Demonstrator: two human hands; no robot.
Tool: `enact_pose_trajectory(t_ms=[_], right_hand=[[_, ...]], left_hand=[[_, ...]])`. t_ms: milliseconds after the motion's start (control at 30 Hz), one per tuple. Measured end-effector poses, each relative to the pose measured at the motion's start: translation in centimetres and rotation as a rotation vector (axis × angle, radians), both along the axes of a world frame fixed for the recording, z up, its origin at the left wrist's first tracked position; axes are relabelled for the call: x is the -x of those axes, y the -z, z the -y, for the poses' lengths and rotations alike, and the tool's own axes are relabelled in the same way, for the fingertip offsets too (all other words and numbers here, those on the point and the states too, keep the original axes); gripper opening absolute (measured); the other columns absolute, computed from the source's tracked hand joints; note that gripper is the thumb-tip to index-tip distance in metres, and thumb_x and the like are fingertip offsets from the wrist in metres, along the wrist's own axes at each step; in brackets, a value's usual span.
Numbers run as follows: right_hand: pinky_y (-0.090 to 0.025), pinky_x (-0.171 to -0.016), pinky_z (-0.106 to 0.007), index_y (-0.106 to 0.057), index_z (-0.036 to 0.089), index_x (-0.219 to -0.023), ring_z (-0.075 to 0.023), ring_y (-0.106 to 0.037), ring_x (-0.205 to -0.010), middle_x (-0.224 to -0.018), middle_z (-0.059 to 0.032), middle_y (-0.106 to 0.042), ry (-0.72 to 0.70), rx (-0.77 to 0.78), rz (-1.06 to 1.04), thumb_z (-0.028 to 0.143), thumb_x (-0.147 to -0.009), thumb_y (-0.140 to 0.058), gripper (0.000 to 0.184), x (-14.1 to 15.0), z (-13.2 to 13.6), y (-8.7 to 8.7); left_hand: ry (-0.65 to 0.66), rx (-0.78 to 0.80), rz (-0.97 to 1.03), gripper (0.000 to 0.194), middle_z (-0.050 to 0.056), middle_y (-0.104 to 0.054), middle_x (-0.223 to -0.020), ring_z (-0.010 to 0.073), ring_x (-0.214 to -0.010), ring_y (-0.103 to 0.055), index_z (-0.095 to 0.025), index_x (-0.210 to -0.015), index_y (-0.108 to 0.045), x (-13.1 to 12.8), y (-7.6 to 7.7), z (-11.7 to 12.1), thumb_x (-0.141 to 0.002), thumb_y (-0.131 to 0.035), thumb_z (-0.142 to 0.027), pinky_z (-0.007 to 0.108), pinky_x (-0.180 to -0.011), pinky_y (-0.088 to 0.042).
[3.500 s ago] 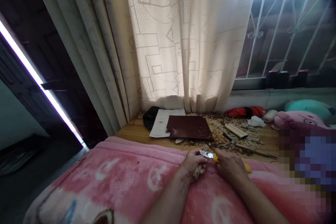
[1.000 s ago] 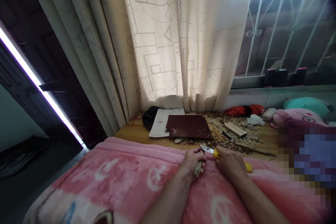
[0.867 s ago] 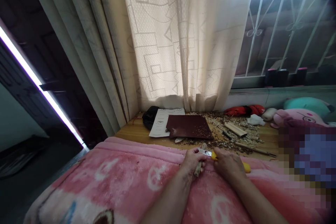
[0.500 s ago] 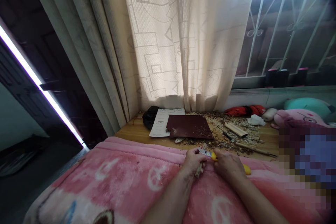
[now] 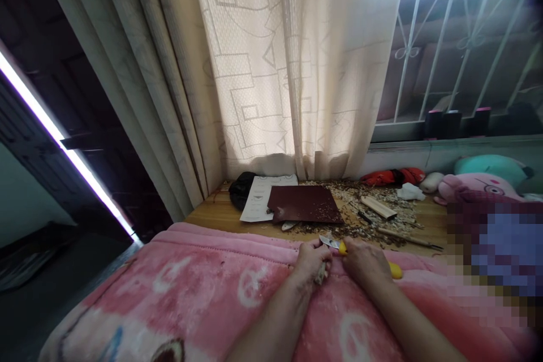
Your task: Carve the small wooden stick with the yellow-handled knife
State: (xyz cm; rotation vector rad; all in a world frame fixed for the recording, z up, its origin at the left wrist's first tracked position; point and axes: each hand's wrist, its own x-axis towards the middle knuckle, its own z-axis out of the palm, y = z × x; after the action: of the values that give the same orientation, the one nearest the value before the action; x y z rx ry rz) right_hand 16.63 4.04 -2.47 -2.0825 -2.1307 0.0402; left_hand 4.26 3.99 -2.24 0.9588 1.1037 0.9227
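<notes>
Watching the head view from my remote seat, I find the stick (image 5: 321,274) above the pink blanket (image 5: 207,288), in the left hand (image 5: 307,260), grip wrapped round its middle. Stick looks grey-brown and rough, set at a tilt; lower end pokes out below the fingers, which cover much of the rest. Right hand (image 5: 367,262): grip closed about the knife (image 5: 342,248), yellow handle showing at either side of the fist. Bright blade points toward the left thumb; whether it touches the wood, I cannot tell.

Beyond, on the wooden worktop (image 5: 201,216): scattered shavings (image 5: 350,197), some flecking a dark red board (image 5: 303,203) that overlaps a printed sheet (image 5: 255,206). Black bag (image 5: 240,191) just beside. Among the shavings, a pale block (image 5: 379,207), with a long rod (image 5: 409,239) near. Farther right, white tissue (image 5: 410,192), red bundle (image 5: 388,177), pink plush toy (image 5: 479,185), partly hidden by pixelation.
</notes>
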Motion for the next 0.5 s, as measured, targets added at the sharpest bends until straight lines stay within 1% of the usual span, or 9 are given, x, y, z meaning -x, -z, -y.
enact_pose_trajectory(t_ms=[100,267,400,500], right_hand=[[-0.031,-0.058,-0.025,-0.052,0.02,-0.076,-0.0156,-0.053,-0.069,-0.074,-0.0056,-0.059,0.014,-0.012,-0.01,0.026,-0.069,-0.034,0.02,-0.2,-0.1,0.2],[-0.031,-0.057,-0.026,-0.052,0.019,-0.073,-0.0164,-0.053,-0.068,-0.073,-0.0057,-0.059,0.097,-0.034,-0.015,0.026,-0.068,-0.036,0.018,-1.4,-0.8,0.5],[-0.032,-0.057,-0.026,-0.051,0.02,-0.075,-0.0169,-0.053,-0.068,-0.073,-0.0049,-0.058,0.121,-0.053,-0.026,0.03,-0.069,-0.036,0.02,-1.7,-0.9,0.6],[-0.031,-0.056,-0.026,-0.05,0.021,-0.075,-0.0169,-0.052,-0.068,-0.074,-0.0037,-0.058,0.133,-0.048,-0.03,0.031,-0.068,-0.036,0.018,-1.6,-0.7,0.3]], left_hand=[[0.007,0.006,0.008,0.025,-0.006,-0.04,-0.043,0.0026,-0.031,-0.033,-0.014,-0.073,-0.051,0.0,-0.1,0.2,-0.051,-0.056,-0.025,0.013,-0.03,-0.023],[0.063,0.015,0.003,0.028,-0.007,-0.037,-0.043,0.0023,-0.031,-0.034,-0.013,-0.079,-0.051,0.3,-0.2,0.6,-0.052,-0.051,-0.019,0.013,-0.031,-0.024],[0.055,0.029,0.021,0.025,-0.006,-0.038,-0.044,0.0024,-0.032,-0.034,-0.014,-0.076,-0.05,0.6,-0.1,0.3,-0.051,-0.05,-0.017,0.013,-0.031,-0.024],[0.065,0.048,0.076,0.03,-0.005,-0.041,-0.048,0.003,-0.034,-0.035,-0.015,-0.082,-0.049,0.7,-0.1,0.1,-0.051,-0.048,-0.016,0.013,-0.03,-0.024]])
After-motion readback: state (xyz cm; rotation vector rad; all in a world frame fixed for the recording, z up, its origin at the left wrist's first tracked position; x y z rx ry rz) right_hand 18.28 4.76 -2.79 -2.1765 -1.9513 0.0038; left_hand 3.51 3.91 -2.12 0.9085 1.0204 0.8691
